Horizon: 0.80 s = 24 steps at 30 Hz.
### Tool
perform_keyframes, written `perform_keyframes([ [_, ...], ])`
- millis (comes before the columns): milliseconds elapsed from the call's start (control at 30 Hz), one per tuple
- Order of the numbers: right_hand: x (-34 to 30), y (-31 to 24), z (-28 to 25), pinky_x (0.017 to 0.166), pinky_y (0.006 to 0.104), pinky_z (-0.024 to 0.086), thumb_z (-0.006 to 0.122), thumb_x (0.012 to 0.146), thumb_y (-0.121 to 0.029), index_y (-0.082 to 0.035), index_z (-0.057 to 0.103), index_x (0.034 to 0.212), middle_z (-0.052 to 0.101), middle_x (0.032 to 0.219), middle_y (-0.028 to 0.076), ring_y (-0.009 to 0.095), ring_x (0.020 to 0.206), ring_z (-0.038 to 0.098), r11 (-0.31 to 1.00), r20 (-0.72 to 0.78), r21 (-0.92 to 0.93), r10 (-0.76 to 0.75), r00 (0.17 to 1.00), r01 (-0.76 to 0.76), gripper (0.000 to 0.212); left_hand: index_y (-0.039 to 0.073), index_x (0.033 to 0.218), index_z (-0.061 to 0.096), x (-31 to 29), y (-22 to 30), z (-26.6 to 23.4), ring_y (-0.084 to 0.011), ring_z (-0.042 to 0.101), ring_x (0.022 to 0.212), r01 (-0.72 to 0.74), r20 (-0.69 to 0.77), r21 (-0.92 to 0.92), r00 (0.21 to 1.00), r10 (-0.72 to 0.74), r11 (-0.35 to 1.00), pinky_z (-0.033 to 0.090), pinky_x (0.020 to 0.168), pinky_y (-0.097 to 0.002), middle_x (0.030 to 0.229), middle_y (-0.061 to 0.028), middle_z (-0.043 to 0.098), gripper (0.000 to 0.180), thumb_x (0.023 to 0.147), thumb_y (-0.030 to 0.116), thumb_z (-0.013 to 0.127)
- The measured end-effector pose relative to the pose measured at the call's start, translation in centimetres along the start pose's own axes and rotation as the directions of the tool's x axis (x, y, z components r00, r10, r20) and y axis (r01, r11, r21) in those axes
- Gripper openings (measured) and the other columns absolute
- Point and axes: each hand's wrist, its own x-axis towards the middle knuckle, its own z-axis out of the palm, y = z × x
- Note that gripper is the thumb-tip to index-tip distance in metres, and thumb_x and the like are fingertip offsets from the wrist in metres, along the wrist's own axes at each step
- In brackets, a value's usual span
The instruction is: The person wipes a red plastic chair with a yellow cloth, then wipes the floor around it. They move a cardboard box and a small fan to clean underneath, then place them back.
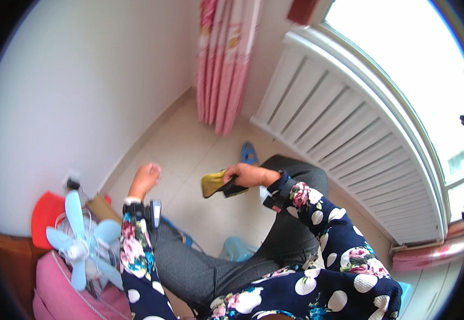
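currently the right hand (245, 175) is closed around a yellow-green cloth (212, 183), with something dark under the fingers that i cannot identify. the cloth is held in the air above the pale tiled floor (189, 149), in front of the raised knee in grey trousers (290, 170). the left hand (145, 178) is curled into a loose fist and holds nothing, apart from the cloth. judged step: cloth gripped, carried one-handed. a next move would call for the free left hand to take the hanging end. a blue fan (82, 240) stands at lower left.
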Motion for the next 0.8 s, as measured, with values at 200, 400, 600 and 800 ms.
perform_keyframes([
  [200,0.7,-3.4,-1.4,0.085,0.0283,0.047,0.056,0.081,0.001,-0.008,0.064,0.106,0.064,0.098,0.001,0.014,0.093,0.058,0.976,0.0,0.21,0.048,0.999,-0.047,0.028,0.004,0.094,0.061,-0.6,-0.7,0.3,-0.0115,0.058,0.06,0.047,0.042,-0.043,0.998,-0.046,0.998,0.048,0.054,-0.0251,0.074,-0.0044,0.062,0.014,0.092,0.017,0.055],
  [400,-0.1,-2.8,-1.1,0.069,0.0253,0.045,0.055,0.08,0.0,-0.008,0.062,0.092,0.057,0.079,-0.005,0.009,0.075,0.053,0.909,0.022,0.35,0.231,0.973,-0.224,0.016,0.001,0.104,0.061,-3.5,4.2,2.0,-0.0149,0.063,0.068,0.034,0.13,0.067,0.991,-0.043,0.997,0.051,0.061,-0.0283,0.079,-0.0078,0.066,0.021,0.087,0.012,0.058],
  [600,1.9,0.2,2.2,0.07,0.0292,0.048,0.055,0.074,0.004,-0.006,0.064,0.095,0.061,0.088,0.002,0.016,0.08,0.057,0.854,0.04,0.52,-0.024,0.999,-0.001,0.025,0.002,0.111,0.06,-4.8,6.7,4.6,-0.024,0.065,0.071,-0.068,0.14,0.304,0.99,0.026,0.95,0.051,0.067,-0.0344,0.085,-0.0142,0.067,0.028,0.086,0.013,0.062],
  [800,3.4,2.9,5.0,0.072,0.0287,0.048,0.053,0.073,0.007,-0.005,0.063,0.098,0.06,0.093,0.003,0.016,0.084,0.057,0.67,0.081,0.736,0.049,0.996,-0.093,0.03,0.001,0.11,0.06,-0.9,3.2,5.6,-0.0305,0.065,0.075,-0.001,0.102,0.445,0.993,-0.05,0.896,0.051,0.07,-0.0383,0.085,-0.0168,0.066,0.027,0.086,0.013,0.062],
])
